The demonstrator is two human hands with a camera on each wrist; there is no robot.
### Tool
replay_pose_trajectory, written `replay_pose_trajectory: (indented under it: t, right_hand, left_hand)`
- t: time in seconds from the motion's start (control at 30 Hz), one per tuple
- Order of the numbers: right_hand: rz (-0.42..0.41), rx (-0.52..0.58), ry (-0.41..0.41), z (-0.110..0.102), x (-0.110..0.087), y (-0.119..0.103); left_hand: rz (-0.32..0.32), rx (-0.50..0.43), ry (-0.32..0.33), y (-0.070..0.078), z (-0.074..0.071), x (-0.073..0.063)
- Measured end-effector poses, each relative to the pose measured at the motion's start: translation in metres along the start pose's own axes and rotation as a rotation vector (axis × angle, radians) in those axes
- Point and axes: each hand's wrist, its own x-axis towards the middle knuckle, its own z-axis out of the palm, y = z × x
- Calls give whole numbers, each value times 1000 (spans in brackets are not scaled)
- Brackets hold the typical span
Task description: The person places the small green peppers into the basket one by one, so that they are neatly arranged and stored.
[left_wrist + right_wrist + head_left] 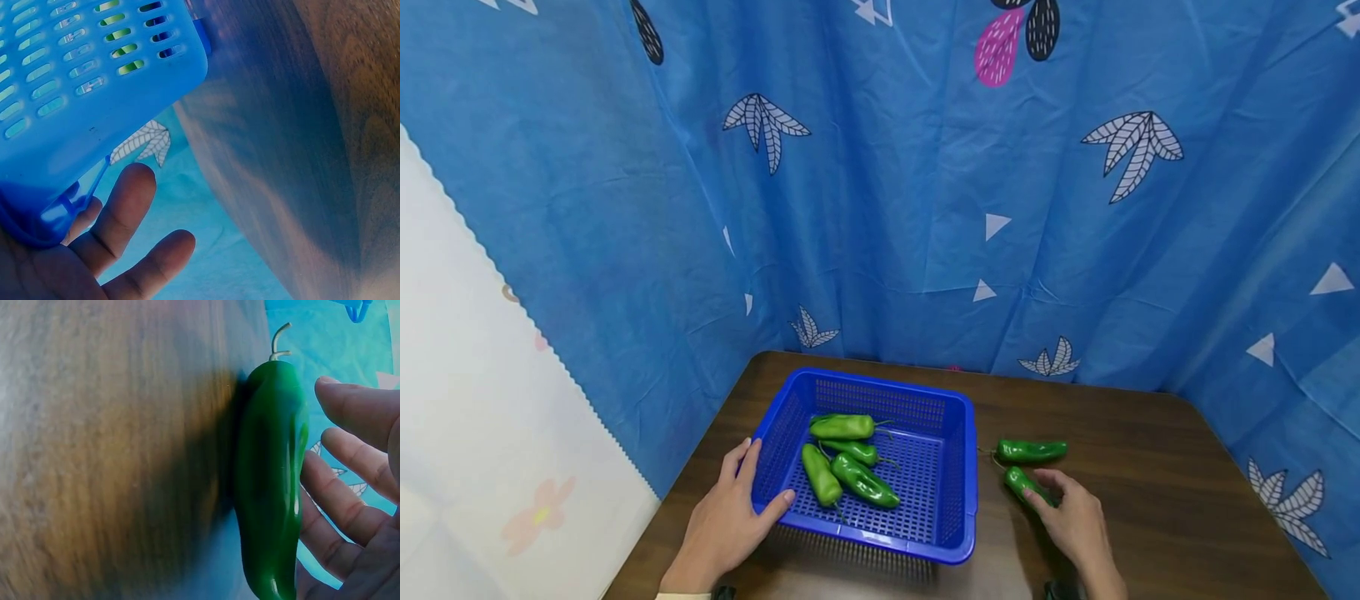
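A blue plastic basket (865, 546) with slotted walls stands on the table, holding several green peppers (865, 482). My left hand (726, 508) rests at its near left corner, thumb over the rim and fingers along the outside. In the left wrist view, those fingers (128, 209) extend beside the basket wall (125, 106), fairly straight and spread. To the right of the basket, my right hand (1075, 517) surrounds a dark green pepper (1017, 482) lying on the table. In the right wrist view, thumb and fingertips stand around this pepper (272, 469) without closing on it.
Another green pepper (1032, 451) lies just behind the one at my right hand. The brown wooden table (1180, 492) has a blue patterned curtain (880, 208) along its back and sides. A white cloth (467, 375) hangs at the left.
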Motion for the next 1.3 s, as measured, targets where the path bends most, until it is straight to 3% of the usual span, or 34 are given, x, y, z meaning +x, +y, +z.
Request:
replay_pose_trajectory:
  t: [1.3]
  right_hand:
    - [11,-6,-29,12,1,6]
  left_hand:
    - [-2,0,4,0,0,0]
